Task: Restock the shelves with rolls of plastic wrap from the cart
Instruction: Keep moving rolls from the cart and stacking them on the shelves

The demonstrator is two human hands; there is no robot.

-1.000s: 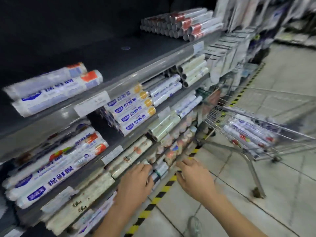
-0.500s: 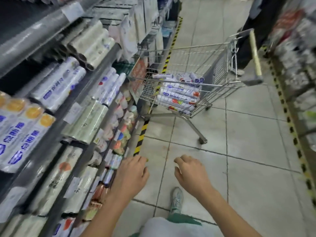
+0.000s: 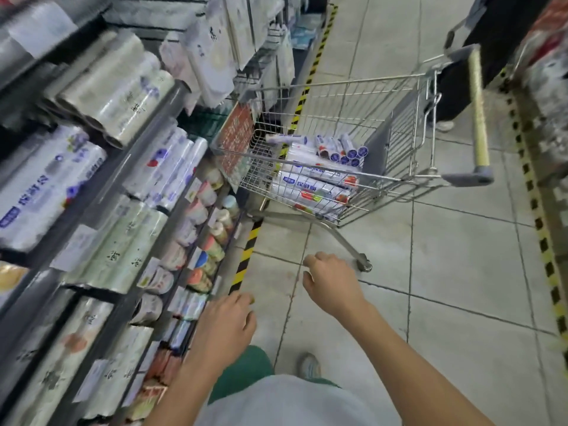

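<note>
Left hand: my left hand (image 3: pixel 226 325) is out in front of me, palm down, fingers loosely curled and a little apart, gripping nothing; it hangs over the yellow-and-black striped floor tape (image 3: pixel 246 256) beside the shelf's bottom edge.
Right hand: my right hand (image 3: pixel 332 284) reaches forward over the pale grey floor tiles (image 3: pixel 461 272), wrist bent, fingers curled under in a loose fist with nothing held; it is short of the cart, near its front caster.
Cart: the silver wire-mesh shopping cart (image 3: pixel 347 115) stands ahead of me on the tiles, its front corner just beside the shelving, its yellow-sleeved handle bar (image 3: pixel 478 106) at the far right.
Task rolls: the white film-wrapped cylindrical rolls of plastic wrap with blue and red printing (image 3: pixel 310 187) lie stacked on the cart's basket floor, glossy, some with round blue end caps facing up.
Shelves: the grey metal shelving unit (image 3: pixel 144 142) along my left carries tiers of clear and white glossy rolls lying lengthwise, with paper price tags on the front edges; blurred by motion.
Lower tiers: small round tubs and packets, detail unreadable.
Bystander: a person in dark trousers (image 3: pixel 504 41) stands behind the cart's handle.
</note>
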